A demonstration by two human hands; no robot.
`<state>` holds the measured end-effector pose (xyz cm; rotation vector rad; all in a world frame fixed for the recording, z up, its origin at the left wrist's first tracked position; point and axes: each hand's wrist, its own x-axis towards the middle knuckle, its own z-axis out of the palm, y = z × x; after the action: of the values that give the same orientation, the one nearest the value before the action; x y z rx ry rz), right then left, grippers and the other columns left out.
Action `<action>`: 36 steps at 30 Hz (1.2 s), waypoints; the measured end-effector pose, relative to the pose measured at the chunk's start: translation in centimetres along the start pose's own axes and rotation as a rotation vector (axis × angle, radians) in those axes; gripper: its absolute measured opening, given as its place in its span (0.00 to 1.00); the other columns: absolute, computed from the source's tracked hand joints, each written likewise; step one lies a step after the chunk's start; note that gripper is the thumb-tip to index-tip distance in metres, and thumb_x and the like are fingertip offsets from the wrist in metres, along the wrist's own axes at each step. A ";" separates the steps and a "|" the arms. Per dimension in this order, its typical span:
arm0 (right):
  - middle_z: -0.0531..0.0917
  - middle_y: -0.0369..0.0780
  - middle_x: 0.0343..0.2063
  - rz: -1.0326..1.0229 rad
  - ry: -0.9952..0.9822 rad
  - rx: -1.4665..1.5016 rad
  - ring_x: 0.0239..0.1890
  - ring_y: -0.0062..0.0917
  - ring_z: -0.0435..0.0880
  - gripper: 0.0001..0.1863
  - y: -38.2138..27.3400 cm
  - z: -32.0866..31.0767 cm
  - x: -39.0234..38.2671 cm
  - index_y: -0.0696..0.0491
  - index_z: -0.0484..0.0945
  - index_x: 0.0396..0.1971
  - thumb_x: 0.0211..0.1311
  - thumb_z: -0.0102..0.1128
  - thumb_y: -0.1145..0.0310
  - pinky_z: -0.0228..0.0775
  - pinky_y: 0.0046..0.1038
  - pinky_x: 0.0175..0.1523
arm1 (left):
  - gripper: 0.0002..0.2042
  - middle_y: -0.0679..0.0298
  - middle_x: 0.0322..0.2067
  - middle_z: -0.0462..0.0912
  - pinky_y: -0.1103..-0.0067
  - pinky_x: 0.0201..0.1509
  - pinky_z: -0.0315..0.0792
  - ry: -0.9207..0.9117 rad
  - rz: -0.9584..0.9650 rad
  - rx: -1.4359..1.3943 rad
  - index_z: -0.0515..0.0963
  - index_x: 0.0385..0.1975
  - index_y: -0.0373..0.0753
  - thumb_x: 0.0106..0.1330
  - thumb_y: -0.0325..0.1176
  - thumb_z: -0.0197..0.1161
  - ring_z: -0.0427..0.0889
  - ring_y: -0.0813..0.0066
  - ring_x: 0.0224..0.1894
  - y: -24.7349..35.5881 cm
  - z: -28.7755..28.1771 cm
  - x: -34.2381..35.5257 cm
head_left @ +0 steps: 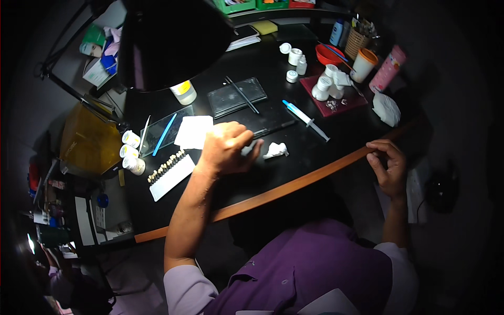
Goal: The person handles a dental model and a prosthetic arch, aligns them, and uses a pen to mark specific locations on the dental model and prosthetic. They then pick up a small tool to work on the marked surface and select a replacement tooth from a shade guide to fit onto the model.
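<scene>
Holding: left hand is curled in a narrow grip round a dark slim tool, fist resting on the black worktop.
Tool axis: the handle runs from the fingers up and to the right, its free end pointing toward the syringe; the working tip is hidden under the fist.
Right hand: right hand rests on the wooden table edge, fingers bent over the rim, holding nothing that shows; whether it pinches anything small cannot be told.
Nearer hand: the left is on the tool; the right lies well apart, off to the right at the edge.
White lump: a small crumpled white piece lies just beside the left fingers, to their right, apart from them.
Tooth card: a white strip with a row of tooth shapes lies near the left wrist, to its left, long axis slanting up to the right.
White sheet: a square white paper sits just above the left hand.
Small jars: three white-capped jars stand left of the tooth card.
Dark tray: a flat dark slab with a thin rod across it lies beyond the hand.
Red mat: white pots stand on a dark red mat at upper right.
Lamp: a black lamp shade hangs over the upper left.
</scene>
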<state>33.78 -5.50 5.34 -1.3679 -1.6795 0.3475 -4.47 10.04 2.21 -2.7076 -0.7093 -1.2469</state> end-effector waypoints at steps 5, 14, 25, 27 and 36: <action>0.75 0.49 0.70 -0.106 -0.007 -0.283 0.71 0.46 0.75 0.33 2.0 0.5 -1.8 0.59 0.75 0.67 0.60 0.72 0.74 0.68 0.41 0.74 | 0.08 0.66 0.22 0.80 0.75 0.24 0.71 0.018 -0.305 0.180 0.80 0.26 0.42 0.59 0.31 0.75 0.81 0.71 0.23 2.7 -1.6 0.2; 0.57 0.50 0.80 -0.123 -0.396 -0.557 0.82 0.42 0.53 0.55 6.4 4.0 -3.5 0.60 0.61 0.76 0.51 0.81 0.56 0.31 0.63 0.82 | 0.40 0.38 0.77 0.57 0.56 0.80 0.50 -0.073 -0.774 0.247 0.57 0.77 0.27 0.67 0.35 0.66 0.56 0.40 0.80 16.0 -2.4 -7.1; 0.55 0.61 0.78 -0.302 -0.279 -0.158 0.82 0.57 0.48 0.50 2.7 9.3 -5.3 0.61 0.62 0.76 0.53 0.76 0.69 0.34 0.64 0.81 | 0.51 0.40 0.81 0.44 0.48 0.83 0.35 -0.486 -0.961 0.366 0.45 0.80 0.27 0.65 0.40 0.72 0.38 0.38 0.84 19.4 1.0 -8.4; 0.63 0.50 0.78 -0.375 -0.472 -0.457 0.81 0.42 0.58 0.45 2.7 10.0 -5.1 0.60 0.66 0.74 0.54 0.72 0.67 0.35 0.59 0.82 | 0.50 0.32 0.80 0.41 0.45 0.81 0.36 -0.349 -0.962 0.203 0.46 0.78 0.22 0.66 0.41 0.70 0.36 0.33 0.83 19.9 1.3 -8.2; 0.77 0.54 0.62 -0.339 -0.358 0.143 0.57 0.44 0.81 0.21 0.0 10.6 0.2 0.62 0.83 0.55 0.61 0.70 0.74 0.78 0.38 0.59 | 0.51 0.38 0.81 0.40 0.44 0.81 0.29 -0.534 -0.892 0.306 0.48 0.78 0.24 0.66 0.48 0.70 0.34 0.41 0.84 20.0 4.1 -6.6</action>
<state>25.58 -1.95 -0.32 -0.9303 -2.0974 0.5262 3.49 -9.18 -2.97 -2.4865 -2.1124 -0.3510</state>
